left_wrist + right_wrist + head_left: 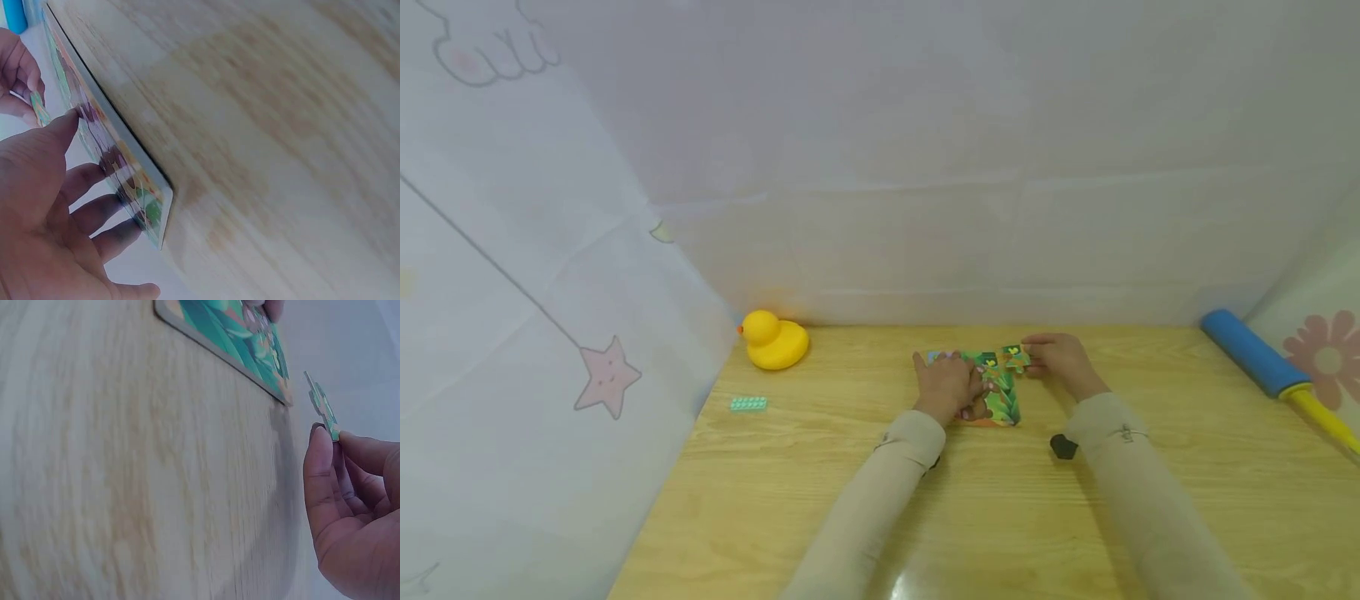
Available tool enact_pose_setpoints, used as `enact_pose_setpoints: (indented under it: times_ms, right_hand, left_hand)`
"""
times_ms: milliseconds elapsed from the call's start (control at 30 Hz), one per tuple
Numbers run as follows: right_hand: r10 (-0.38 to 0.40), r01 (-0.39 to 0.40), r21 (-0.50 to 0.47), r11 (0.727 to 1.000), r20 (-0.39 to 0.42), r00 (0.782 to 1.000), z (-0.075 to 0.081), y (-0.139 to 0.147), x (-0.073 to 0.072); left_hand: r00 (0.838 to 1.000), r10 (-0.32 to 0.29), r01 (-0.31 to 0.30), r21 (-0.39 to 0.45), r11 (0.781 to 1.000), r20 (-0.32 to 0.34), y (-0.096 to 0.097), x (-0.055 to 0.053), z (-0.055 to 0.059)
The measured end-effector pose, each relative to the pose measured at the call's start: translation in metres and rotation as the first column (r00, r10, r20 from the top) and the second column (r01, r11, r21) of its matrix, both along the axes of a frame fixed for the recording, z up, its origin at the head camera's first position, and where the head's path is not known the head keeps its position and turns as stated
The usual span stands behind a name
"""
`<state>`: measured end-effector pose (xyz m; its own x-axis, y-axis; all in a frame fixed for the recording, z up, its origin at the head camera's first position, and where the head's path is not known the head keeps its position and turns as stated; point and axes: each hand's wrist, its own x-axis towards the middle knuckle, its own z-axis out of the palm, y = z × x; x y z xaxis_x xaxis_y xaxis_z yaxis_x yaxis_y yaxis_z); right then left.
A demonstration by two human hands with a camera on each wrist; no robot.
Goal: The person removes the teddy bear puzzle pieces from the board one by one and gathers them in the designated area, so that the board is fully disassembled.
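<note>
A flat jigsaw puzzle [1006,407] with a green leafy picture lies on the wooden table. My left hand [945,386] rests its spread fingertips on it and hides much of its left part. In the left wrist view, the fingers [103,209] of that hand reach fairly straight onto the picture. Just beyond the puzzle's upper right corner, my right hand [1062,360] pinches a puzzle piece [1015,357] with green and yellow on it. The right wrist view shows this piece [325,412] between thumb and fingertips, raised above the table and apart from the puzzle [234,347].
A yellow toy duck [777,342] sits at the table's back left, with a small mint-green studded block [748,404] nearer the front. A blue and yellow tube-shaped toy [1255,354] lies at the right. Behind the table hangs a pale cloth [887,208].
</note>
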<state>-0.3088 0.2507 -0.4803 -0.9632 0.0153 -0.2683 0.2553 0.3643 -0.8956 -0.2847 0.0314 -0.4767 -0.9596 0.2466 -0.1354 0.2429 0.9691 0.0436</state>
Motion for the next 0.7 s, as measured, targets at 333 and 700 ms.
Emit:
enact_pose_setpoints:
  times_ms: [333,700]
  right_hand:
    - [-0.019,0.022,-0.074,0.997,0.037,0.999,0.007,0.027,0.007]
    - [-0.028,0.028,-0.085,0.996,0.009,1.0,0.008,0.076,0.015]
  left_hand:
    - [1.0,-0.008,0.008,0.001,1.0,-0.011,-0.002,0.002,-0.001]
    - [0.998,-0.051,0.048,-0.052,0.997,-0.043,-0.001,0.003,-0.001]
